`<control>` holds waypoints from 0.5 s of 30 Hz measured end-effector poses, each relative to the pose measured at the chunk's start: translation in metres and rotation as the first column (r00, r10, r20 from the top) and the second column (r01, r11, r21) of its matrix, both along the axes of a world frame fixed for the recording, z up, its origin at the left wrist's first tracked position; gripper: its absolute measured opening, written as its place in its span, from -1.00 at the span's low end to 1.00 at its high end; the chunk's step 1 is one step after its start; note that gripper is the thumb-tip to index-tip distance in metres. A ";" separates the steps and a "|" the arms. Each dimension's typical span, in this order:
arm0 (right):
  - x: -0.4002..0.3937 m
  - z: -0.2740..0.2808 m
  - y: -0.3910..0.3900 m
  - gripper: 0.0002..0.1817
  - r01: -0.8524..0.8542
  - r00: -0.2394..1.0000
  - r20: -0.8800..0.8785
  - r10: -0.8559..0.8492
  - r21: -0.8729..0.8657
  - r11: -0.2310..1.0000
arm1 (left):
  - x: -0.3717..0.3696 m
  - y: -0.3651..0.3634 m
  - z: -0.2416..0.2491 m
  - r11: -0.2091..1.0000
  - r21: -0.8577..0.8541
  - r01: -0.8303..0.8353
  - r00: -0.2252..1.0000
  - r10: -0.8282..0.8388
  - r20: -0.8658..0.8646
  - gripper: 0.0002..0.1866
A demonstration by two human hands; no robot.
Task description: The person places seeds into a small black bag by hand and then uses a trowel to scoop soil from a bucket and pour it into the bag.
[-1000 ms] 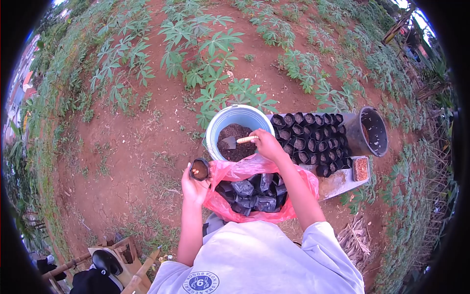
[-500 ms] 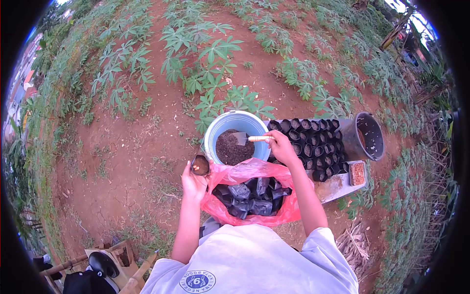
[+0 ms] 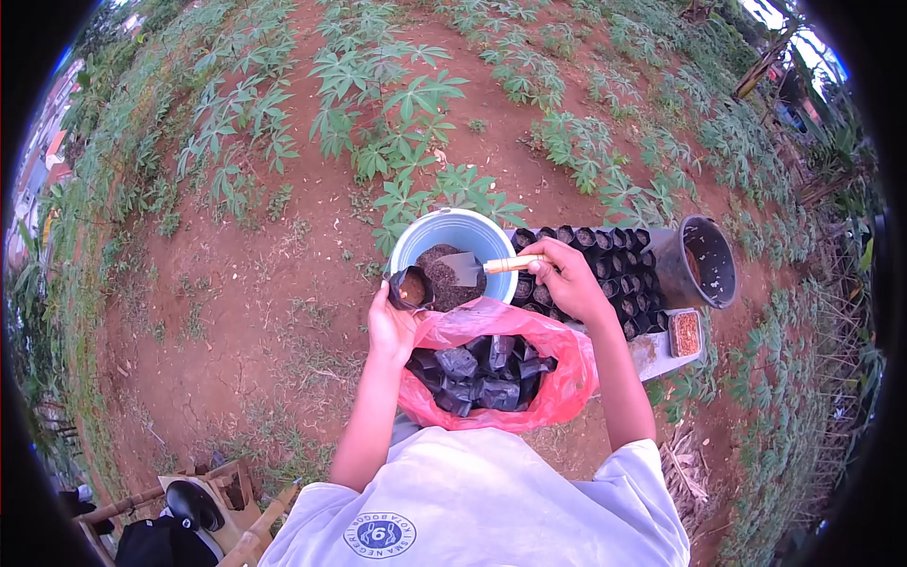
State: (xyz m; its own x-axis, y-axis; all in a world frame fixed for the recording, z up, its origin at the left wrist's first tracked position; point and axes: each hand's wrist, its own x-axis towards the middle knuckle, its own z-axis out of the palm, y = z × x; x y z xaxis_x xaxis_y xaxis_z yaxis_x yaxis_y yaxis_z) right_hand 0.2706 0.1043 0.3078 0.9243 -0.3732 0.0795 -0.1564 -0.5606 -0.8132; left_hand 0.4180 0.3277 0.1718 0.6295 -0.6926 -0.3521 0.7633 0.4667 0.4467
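My left hand point(image 3: 389, 326) is closed on a small black polybag point(image 3: 412, 289), its mouth open and brown inside, held at the left rim of the light blue bucket point(image 3: 501, 248). By its pale wooden handle, my right hand point(image 3: 567, 276) grips a small hand trowel point(image 3: 462, 268). The metal blade lies over the dark soil point(image 3: 444, 295) inside the bucket. Right below the bucket, a pink plastic bag point(image 3: 573, 373) stands open, with several folded black polybags point(image 3: 496, 389) in it.
A board point(image 3: 661, 364) on the right carries rows of filled polybags point(image 3: 605, 269). A dark bucket point(image 3: 704, 265) and a clear box of orange-brown grains point(image 3: 686, 335) stand at its right end. Leafy plants point(image 3: 416, 99) grow ahead. A wooden frame with black items point(image 3: 194, 510) is at lower left.
My left hand has moved the polybag up and right to the bucket's rim. The trowel blade is still over the soil, and my right hand has shifted slightly right.
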 end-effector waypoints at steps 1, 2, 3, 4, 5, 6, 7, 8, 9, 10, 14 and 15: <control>0.000 0.006 0.005 -0.87 -0.011 1.000 -0.017 0.011 0.000 1.000 | -0.002 -0.002 0.000 1.000 0.006 -0.010 1.000 0.010 -0.012 -0.54; 0.000 0.008 0.008 -0.87 -0.009 1.000 -0.018 0.009 0.004 1.000 | -0.004 -0.002 0.000 1.000 0.009 -0.007 1.000 0.007 -0.014 -0.54; 0.001 0.009 0.010 -0.86 -0.053 0.998 0.011 0.054 -0.085 0.995 | -0.007 -0.001 0.003 1.000 0.001 -0.003 0.999 0.003 -0.034 -0.54; 0.002 0.012 0.012 -0.86 -0.093 0.994 0.036 0.101 -0.175 0.980 | -0.010 -0.001 0.006 1.000 -0.007 0.003 0.999 -0.003 -0.053 -0.54; 0.003 0.017 0.016 -0.85 -0.114 0.993 -0.005 0.115 -0.172 0.978 | -0.012 -0.001 0.006 1.000 -0.008 0.004 0.998 -0.005 -0.066 -0.54; 0.005 0.017 0.017 -0.85 -0.110 0.994 -0.007 0.110 -0.167 0.980 | -0.015 0.000 0.009 1.000 -0.003 0.009 0.998 -0.010 -0.069 -0.54; 0.006 0.016 0.018 -0.85 -0.146 0.988 0.012 0.152 -0.208 0.967 | -0.017 0.000 0.012 1.000 -0.003 0.017 0.997 -0.017 -0.076 -0.54; 0.007 0.015 0.019 -0.85 -0.182 0.980 0.029 0.195 -0.250 0.951 | -0.019 0.001 0.014 1.000 -0.003 0.024 0.996 -0.024 -0.083 -0.54; 0.009 0.021 0.023 -0.84 -0.198 0.980 -0.024 0.199 -0.253 0.947 | -0.021 0.002 0.011 1.000 0.002 0.028 0.996 -0.028 -0.086 -0.54; 0.010 0.022 0.026 -0.84 -0.195 0.980 -0.025 0.195 -0.249 0.949 | -0.022 0.002 0.007 0.999 -0.011 0.043 0.996 -0.043 -0.073 -0.55; 0.014 0.032 0.035 -0.84 -0.235 0.972 -0.071 0.224 -0.305 0.923 | -0.026 0.004 0.007 0.998 0.002 0.055 0.995 -0.055 -0.083 -0.56; 0.015 0.035 0.036 -0.83 -0.257 0.966 -0.093 0.239 -0.341 0.904 | -0.027 0.006 0.006 0.998 0.003 0.056 0.995 -0.056 -0.084 -0.56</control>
